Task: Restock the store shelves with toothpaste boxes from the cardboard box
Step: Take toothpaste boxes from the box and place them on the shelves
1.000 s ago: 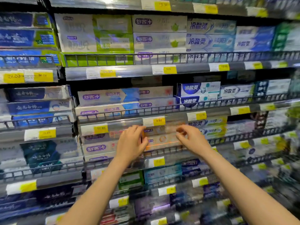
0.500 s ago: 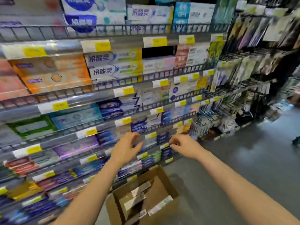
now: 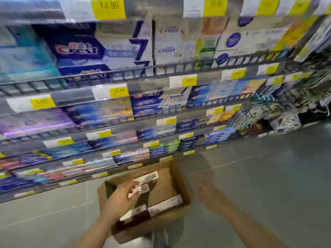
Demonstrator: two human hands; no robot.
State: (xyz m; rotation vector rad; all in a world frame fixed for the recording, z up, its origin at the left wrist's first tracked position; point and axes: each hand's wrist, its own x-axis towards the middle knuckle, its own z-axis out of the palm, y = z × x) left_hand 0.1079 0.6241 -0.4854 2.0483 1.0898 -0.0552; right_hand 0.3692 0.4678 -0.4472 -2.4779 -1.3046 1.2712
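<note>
- A head-worn camera looks down a store aisle, and the whole picture is smeared by motion.
- An open cardboard box (image 3: pixel 180 185) sits on the grey floor (image 3: pixel 268 176) just in front of the bottom shelf.
- Several toothpaste boxes lie loose inside it: one at the far end (image 3: pixel 148 176), one along the right wall (image 3: pixel 165 204), and one near the front (image 3: pixel 133 213).
- The left hand (image 3: pixel 120 199) reaches down into the cardboard box, its fingers over a toothpaste box in the middle (image 3: pixel 141 189). The fingers are bent, but blur hides whether they actually grasp it, so I cannot tell.
- The right hand (image 3: pixel 207 192) hovers over the box's right rim, heavily blurred. It appears to hold nothing; whether its fingers are spread or curled I cannot tell.
- Tiered wire shelves (image 3: pixel 125 72) fill the left and top, packed with toothpaste cartons, including dark blue Crest packs (image 3: pixel 77 49).
- Yellow price tags (image 3: pixel 118 91) line the shelf edges.
</note>
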